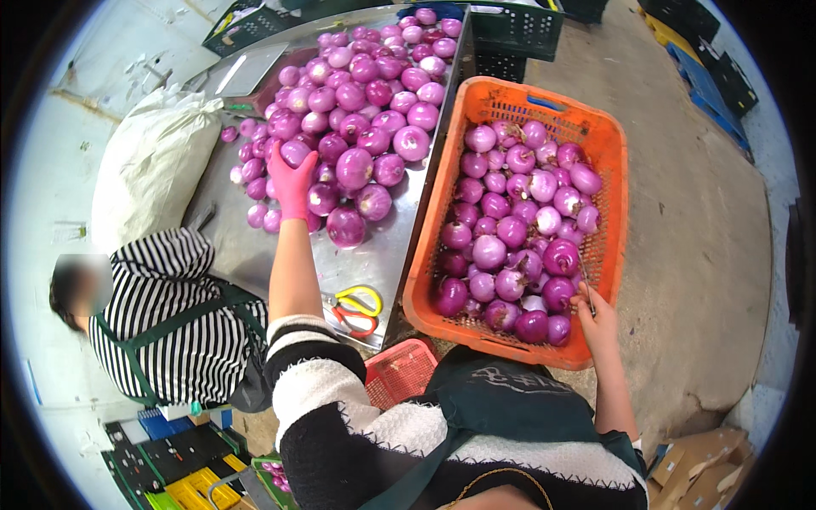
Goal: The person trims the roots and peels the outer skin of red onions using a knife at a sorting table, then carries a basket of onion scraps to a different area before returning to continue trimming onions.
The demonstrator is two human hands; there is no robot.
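My left hand (292, 182), in a pink rubber glove, has its thumb and fingers around a peeled red onion (295, 153). That onion is part of a large heap of peeled red onions (350, 95) on a stainless steel table (255, 213). My bare right hand (596, 315) is at the right side of an orange plastic crate (613, 191) and grips a slim metal tool (586, 280), perhaps a knife; its handle is mostly hidden. Red onions (512, 231), some with roots and dry skin, fill much of the crate beside the table.
Scissors with yellow and red handles (360, 309) lie on the table's near corner. A red basket (401, 370) stands below it. At left are a person in a striped top (172, 319) and a white sack (153, 166). Dark green crates (516, 29) stand beyond; cardboard (701, 465) lies lower right.
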